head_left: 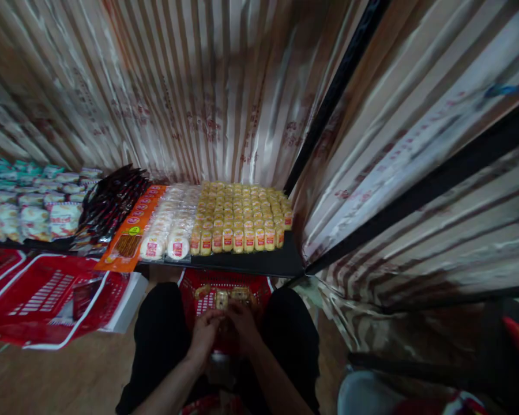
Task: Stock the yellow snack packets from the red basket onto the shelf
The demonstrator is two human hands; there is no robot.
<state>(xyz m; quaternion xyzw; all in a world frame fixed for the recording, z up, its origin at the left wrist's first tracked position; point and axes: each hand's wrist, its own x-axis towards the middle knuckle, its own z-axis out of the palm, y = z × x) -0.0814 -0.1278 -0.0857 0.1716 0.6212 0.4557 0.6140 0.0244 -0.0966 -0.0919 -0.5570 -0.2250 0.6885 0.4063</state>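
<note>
Low between the knees, my left hand (pixel 206 332) and my right hand (pixel 243 324) come together over a red plastic basket (pixel 263 283). Their fingers are closed around the lower end of a small yellow-wrapped snack packet (pixel 222 299), which sticks up between them. More yellow packets (pixel 240 293) lie in the basket just beyond my right fingertips. Part of the grip is hidden by the hands, and the dim light blurs the fingers.
On the black shelf (pixel 259 262) ahead stand rows of yellow packets (pixel 242 216), white round packets (pixel 178 246), an orange bag (pixel 127 242), dark packets (pixel 112 202) and white-and-green packets (pixel 64 216). Red baskets (pixel 47 294) sit at left. A pale tub (pixel 363 395) is at lower right.
</note>
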